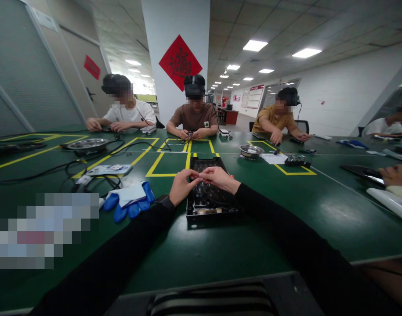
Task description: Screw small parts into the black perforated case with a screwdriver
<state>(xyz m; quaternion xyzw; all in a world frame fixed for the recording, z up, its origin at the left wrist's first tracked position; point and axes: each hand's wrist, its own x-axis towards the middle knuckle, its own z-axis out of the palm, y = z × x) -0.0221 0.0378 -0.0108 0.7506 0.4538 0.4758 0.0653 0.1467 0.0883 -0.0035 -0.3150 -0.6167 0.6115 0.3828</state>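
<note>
My left hand (183, 186) and my right hand (219, 177) meet at the fingertips above an open black electronics case (212, 217). Thumb and forefinger are pinched on each side, and whatever lies between them is too small to make out. The case is long and shallow, with dark parts inside and a pale strip near its front end. My hands and wrists cover part of its middle. A small red spot (232, 176) shows beside my right wrist.
Blue-and-white gloves (134, 199) lie left of the case, near a flat packet (109, 170) and black cables (65, 169). Metal bowls (251, 151) (88, 145) stand farther back. A white paper (273, 159) and black part (296, 161) lie right. Several people work around the green table (174, 263).
</note>
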